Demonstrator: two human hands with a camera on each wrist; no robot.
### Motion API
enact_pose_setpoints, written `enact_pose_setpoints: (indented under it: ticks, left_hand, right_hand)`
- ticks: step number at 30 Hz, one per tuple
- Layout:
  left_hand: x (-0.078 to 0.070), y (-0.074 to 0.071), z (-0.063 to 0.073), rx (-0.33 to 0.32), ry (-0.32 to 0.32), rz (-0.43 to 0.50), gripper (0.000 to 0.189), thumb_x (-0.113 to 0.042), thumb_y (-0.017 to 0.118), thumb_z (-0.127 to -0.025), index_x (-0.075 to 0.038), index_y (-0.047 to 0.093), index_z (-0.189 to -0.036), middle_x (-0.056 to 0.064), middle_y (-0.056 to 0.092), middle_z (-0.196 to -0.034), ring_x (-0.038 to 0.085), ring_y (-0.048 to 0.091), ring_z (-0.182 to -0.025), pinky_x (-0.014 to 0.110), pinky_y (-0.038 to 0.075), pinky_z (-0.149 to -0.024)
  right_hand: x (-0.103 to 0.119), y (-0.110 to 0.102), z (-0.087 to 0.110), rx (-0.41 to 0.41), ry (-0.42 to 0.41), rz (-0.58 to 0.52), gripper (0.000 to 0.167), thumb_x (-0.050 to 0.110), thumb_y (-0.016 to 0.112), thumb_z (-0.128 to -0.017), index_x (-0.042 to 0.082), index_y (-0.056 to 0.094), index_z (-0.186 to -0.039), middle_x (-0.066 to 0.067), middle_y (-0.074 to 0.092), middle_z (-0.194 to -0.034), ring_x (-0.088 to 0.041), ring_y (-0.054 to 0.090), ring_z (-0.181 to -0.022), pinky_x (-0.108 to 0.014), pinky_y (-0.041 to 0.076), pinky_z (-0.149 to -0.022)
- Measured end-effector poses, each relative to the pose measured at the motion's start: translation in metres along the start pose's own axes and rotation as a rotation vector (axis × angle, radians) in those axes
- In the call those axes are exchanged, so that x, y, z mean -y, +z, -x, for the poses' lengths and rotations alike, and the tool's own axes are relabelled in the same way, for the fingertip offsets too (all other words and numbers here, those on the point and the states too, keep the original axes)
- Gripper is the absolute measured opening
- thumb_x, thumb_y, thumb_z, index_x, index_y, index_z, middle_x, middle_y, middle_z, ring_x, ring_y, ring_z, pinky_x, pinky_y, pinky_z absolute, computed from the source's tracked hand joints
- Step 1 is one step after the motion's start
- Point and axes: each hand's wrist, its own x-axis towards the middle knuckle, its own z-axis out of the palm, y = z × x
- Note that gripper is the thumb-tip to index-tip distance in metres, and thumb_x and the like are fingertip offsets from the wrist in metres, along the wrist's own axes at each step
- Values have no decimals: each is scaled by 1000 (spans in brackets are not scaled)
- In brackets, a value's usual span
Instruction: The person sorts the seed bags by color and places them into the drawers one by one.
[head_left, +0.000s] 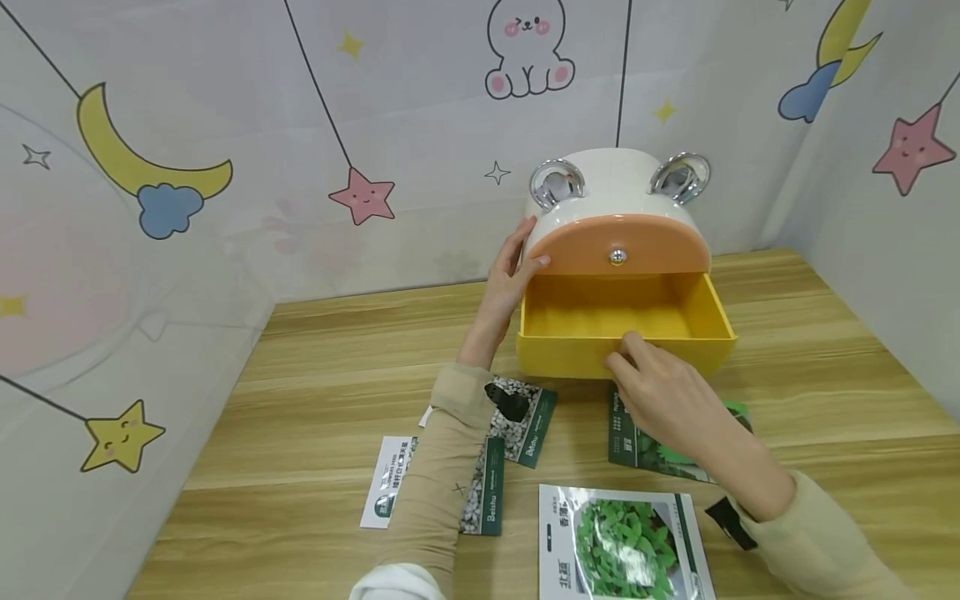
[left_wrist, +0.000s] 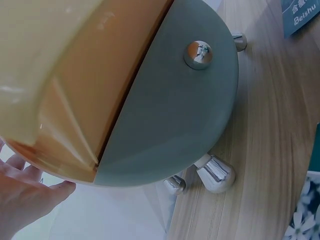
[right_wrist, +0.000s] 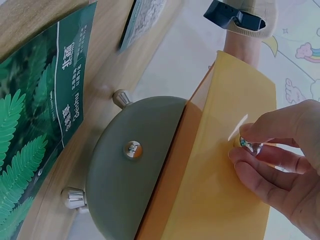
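Note:
A rounded storage box [head_left: 615, 185] with a white shell, chrome ring ears and an orange upper front [head_left: 585, 243] stands at the back of the table. Its yellow drawer [head_left: 558, 357] is pulled out, and no contents show inside. My right hand [head_left: 667, 387] pinches the small shiny knob [right_wrist: 246, 142] on the drawer's front between thumb and fingers. Against the box's left side rests my left hand [head_left: 504, 287], thumb at the front edge, fingers along the shell. Below the drawer, the wrist views show a grey-green front [left_wrist: 170, 100] with a round knob [left_wrist: 198, 55].
Seed packets lie on the wooden table [head_left: 300, 383]: a leafy green one [head_left: 622, 542] in front, a dark green one [head_left: 622, 433] under my right forearm, and several, including a white one [head_left: 386, 483], around my left sleeve. A printed backdrop [head_left: 427, 100] stands behind the box.

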Motion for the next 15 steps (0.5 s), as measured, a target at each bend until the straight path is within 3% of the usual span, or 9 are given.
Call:
enact_pose_setpoints:
  ticks: [5, 8, 11, 15]
  left_hand:
    - [-1, 0, 1, 2, 1, 1, 57, -24, 62, -94, -38, 40, -144, -18, 22, -159, 6, 18, -149, 36, 22, -123]
    - [-1, 0, 1, 3, 0, 3, 57, -24, 63, -94, -39, 40, -144, -18, 22, -159, 6, 18, -149, 36, 22, -122]
    - [-1, 1, 1, -1, -1, 0, 57, -24, 63, -93, -39, 40, -144, -19, 22, -158, 6, 18, -149, 36, 23, -122]
    - [0, 1, 1, -5, 7, -8, 57, -24, 62, -94, -38, 40, -144, -19, 22, -158, 6, 19, -148, 35, 23, -122]
  right_hand:
    - [0, -2, 3, 6, 0, -11, 25, -3, 76, -72, 2, 58, -89, -10, 46, -84, -14, 36, -62, -23, 35, -50]
    - [1, -3, 5, 11, -1, -9, 18, -2, 72, -78, 1, 59, -90, -10, 46, -84, -14, 36, -61, -23, 36, -50]
    - [1, -4, 7, 11, -1, -11, 4, 5, 57, -92, 1, 58, -90, -10, 45, -84, -13, 35, -61, -22, 35, -50]
    - [2, -5, 9, -8, 3, -17, 39, 22, 28, -103, 2, 58, -89, -9, 44, -82, -12, 34, -61, -21, 35, -50]
